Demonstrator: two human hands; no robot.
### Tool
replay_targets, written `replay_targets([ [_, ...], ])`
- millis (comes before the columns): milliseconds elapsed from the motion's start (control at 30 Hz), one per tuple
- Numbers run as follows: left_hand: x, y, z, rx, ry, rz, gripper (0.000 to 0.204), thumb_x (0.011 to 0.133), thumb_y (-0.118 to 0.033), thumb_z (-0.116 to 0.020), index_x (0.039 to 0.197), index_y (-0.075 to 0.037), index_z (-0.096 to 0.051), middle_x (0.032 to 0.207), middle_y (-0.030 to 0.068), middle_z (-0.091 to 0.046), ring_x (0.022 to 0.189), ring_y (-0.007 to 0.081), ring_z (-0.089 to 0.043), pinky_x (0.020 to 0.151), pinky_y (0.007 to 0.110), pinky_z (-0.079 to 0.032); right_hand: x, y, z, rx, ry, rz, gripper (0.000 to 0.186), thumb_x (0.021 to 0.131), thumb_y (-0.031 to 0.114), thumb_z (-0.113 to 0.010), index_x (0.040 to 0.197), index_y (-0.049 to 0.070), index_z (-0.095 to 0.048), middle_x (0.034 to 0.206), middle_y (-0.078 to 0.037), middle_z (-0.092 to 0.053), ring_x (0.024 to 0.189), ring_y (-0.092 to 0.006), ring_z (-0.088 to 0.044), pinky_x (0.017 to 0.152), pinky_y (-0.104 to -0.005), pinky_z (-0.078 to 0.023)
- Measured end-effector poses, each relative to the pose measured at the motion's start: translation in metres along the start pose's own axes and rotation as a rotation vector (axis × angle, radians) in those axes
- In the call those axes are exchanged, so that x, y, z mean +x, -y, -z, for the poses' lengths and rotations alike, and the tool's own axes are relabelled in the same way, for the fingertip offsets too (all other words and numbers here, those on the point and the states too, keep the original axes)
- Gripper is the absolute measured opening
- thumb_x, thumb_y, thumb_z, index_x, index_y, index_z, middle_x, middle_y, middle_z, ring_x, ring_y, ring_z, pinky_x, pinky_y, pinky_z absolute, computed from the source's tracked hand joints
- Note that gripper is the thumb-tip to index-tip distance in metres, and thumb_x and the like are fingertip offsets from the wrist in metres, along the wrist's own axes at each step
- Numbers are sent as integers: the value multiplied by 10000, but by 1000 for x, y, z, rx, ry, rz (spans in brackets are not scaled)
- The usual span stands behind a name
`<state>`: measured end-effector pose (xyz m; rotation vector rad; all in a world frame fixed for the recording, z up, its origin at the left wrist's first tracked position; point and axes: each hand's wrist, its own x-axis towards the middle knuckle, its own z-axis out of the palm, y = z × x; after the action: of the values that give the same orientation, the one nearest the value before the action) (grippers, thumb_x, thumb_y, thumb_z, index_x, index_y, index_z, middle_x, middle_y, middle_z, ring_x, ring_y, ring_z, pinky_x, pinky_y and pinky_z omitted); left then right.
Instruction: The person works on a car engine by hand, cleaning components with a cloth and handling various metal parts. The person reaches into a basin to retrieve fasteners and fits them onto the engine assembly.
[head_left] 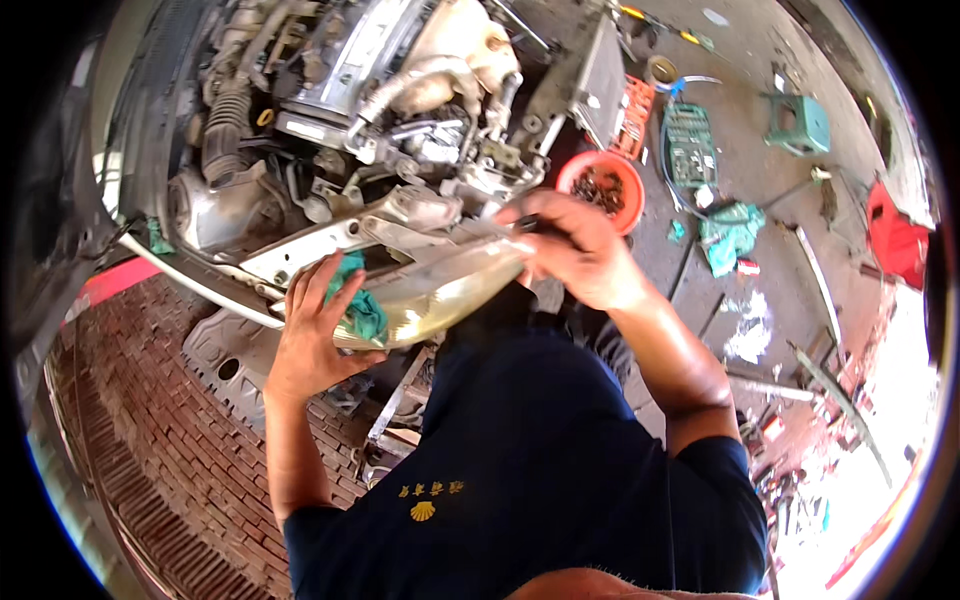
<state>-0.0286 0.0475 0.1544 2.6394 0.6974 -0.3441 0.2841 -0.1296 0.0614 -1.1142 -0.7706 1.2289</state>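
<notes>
A car headlight (pixel 446 305) with a yellowed clear lens lies across the front of the open engine bay, close to my body. At its left end, my left hand (pixel 318 345) holds it, fingers on top and thumb lower down. A crumpled green cloth (pixel 368 314) is bunched between that hand and the lens. My right hand (pixel 585 250) is closed around the headlight's right end, its fingers bent. Something small and dark shows among the right fingers; its kind cannot be made out.
The exposed engine (pixel 420 90) fills the area beyond the headlight. To the right are a red bowl of small metal parts (pixel 610 185), a green tool case (pixel 690 145), a green stool (pixel 798 125) and a green plastic bag (pixel 732 238). A perforated metal panel (pixel 225 362) lies on the brick floor at left.
</notes>
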Motion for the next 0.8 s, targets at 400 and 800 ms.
replay_targets([
  [400,-27,5,-71,-935,-591,139,429,1067,-269,-517,1325,60,-613,1389,208,-622,1279,315,-602,1105,424,-458,4,-37,-89,-394,494,126,285,1068,241,-591,1222,4,-626,999,-219,-703,942,-433,-686,823,-527,-525],
  [800,7,-30,-60,-560,-413,-133,517,731,60,-783,1232,-27,-691,1122,178,-701,988,337,-720,832,392,-593,27,-46,-78,-46,480,-296,455,1138,401,-485,983,13,-666,692,-79,-612,652,-217,-607,644,-382,-503],
])
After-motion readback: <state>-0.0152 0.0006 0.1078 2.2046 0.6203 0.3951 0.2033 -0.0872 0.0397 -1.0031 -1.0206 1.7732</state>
